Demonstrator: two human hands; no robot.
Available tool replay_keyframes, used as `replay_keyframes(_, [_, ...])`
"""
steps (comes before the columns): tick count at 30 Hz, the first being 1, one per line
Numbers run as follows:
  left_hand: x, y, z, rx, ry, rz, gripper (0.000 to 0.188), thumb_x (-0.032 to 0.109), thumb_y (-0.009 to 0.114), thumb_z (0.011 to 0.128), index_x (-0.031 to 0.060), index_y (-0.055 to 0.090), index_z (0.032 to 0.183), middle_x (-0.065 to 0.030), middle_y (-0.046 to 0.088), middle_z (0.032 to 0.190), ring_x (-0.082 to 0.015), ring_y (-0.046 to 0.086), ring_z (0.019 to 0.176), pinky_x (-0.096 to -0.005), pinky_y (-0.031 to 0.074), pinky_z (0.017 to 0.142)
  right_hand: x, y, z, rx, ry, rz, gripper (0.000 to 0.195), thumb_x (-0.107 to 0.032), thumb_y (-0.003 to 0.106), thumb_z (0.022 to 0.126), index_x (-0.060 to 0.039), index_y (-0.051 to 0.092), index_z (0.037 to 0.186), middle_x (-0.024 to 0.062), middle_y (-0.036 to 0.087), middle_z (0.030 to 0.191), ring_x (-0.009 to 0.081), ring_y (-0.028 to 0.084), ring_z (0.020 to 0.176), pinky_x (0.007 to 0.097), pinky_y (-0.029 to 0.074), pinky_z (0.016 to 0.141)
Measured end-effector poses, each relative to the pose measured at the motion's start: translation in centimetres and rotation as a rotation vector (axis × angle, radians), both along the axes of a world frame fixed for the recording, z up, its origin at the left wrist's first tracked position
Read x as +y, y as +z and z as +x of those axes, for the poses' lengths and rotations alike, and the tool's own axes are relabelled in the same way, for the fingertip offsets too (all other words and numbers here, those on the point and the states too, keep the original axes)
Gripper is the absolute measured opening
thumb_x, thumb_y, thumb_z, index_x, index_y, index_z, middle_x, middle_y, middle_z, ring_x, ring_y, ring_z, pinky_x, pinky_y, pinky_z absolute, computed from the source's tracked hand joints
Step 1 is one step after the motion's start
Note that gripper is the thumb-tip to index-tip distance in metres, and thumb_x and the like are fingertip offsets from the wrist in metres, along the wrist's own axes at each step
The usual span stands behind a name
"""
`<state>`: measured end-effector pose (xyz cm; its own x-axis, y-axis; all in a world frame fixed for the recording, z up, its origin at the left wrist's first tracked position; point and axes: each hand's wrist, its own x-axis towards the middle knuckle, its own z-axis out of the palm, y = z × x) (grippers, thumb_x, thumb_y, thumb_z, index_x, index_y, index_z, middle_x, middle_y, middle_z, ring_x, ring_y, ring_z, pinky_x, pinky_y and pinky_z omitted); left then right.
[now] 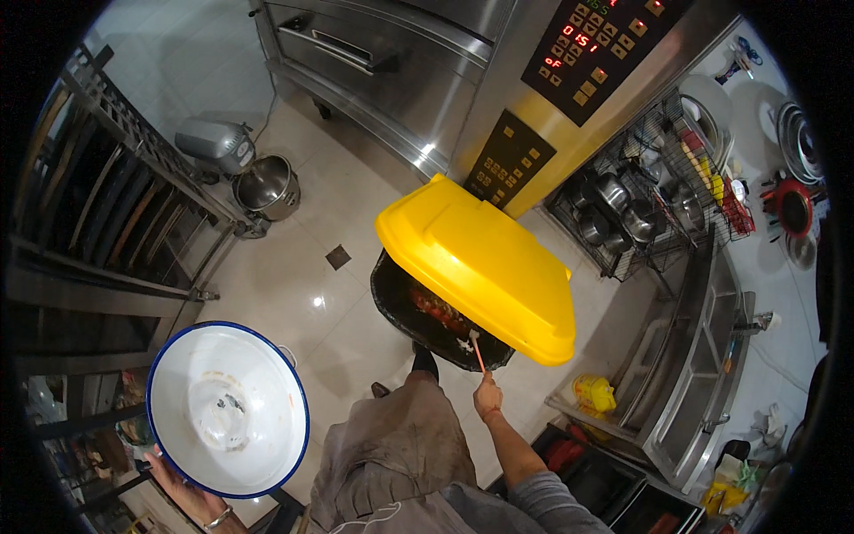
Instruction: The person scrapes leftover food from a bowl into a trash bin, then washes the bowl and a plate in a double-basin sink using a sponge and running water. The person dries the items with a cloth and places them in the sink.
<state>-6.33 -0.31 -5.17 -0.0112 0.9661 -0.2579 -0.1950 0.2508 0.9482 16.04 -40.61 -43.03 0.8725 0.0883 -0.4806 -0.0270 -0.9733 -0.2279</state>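
My left hand grips the lower edge of a white enamel basin with a blue rim, held out to my left. Dark bits and brownish stains lie on the basin's bottom. In my right hand is a thin utensil with a pinkish handle, its whitish tip over the mouth of a waste bin. The bin has a black liner and a raised, tilted yellow lid. Reddish and white scraps show inside. My shoe is at the bin's near side.
A stainless steel oven with a lit control panel stands ahead. On the left are a stand mixer, its steel bowl and a tray rack. To the right are a wire rack of pots and a steel sink.
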Motion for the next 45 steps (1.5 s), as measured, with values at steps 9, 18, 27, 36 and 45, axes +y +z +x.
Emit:
replay_keyframes(9, [-0.1,-0.8,-0.7,-0.084,-0.04,-0.012,0.034,0.036,0.049,0.09,0.0047,0.061,0.095,-0.008,0.063,0.094,-0.0159,0.059,0.091,-0.032,0.047,0.083,-0.9,-0.8,-0.2,-0.098,-0.003,-0.004,0.026,-0.009,0.038,0.085,-0.0018,0.044,0.109,0.0246,0.061,0.084,0.0427,0.059,0.074,0.0491,0.047,0.068])
replay_keyframes(18, [-0.7,0.5,1.7,-0.094,-0.104,0.065,0.029,0.031,0.05,0.091,0.003,0.06,0.089,-0.0074,0.064,0.088,-0.0118,0.06,0.079,-0.0253,0.048,0.073,5.8,11.7,3.2,-0.256,0.21,0.47,0.021,-0.015,0.044,0.089,-0.0051,0.055,0.104,0.0205,0.06,0.074,0.0386,0.058,0.068,0.0452,0.045,0.057])
replay_keyframes(27, [-0.2,2.3,3.5,0.024,-0.233,0.201,0.03,0.029,0.054,0.09,0.0004,0.06,0.082,-0.0127,0.06,0.103,-0.0067,0.055,0.077,-0.019,0.043,0.069,19.1,31.1,5.0,-0.521,1.104,0.781,0.036,-0.007,0.055,0.078,-0.0108,0.056,0.114,0.0069,0.052,0.064,0.0215,0.053,0.052,0.0313,0.042,0.047])
replay_keyframes(36, [-0.6,5.5,3.3,-0.026,-0.258,0.274,0.032,0.03,0.058,0.086,-0.0007,0.064,0.083,-0.0171,0.061,0.104,-0.0084,0.056,0.073,-0.0186,0.043,0.067,25.8,36.4,6.0,-0.899,1.248,0.425,0.048,-0.005,0.053,0.07,-0.0113,0.052,0.118,0.003,0.045,0.06,0.0165,0.05,0.046,0.0286,0.04,0.042])
replay_keyframes(45, [-1.5,6.2,3.3,-0.052,-0.175,0.369,0.032,0.03,0.058,0.087,-0.0018,0.064,0.084,-0.0225,0.056,0.108,-0.0181,0.053,0.102,-0.0277,0.04,0.085,23.1,33.5,-0.8,-0.321,1.161,0.448,0.035,-0.011,0.052,0.075,-0.0083,0.055,0.11,0.0121,0.056,0.055,0.0257,0.056,0.046,0.0377,0.043,0.041])
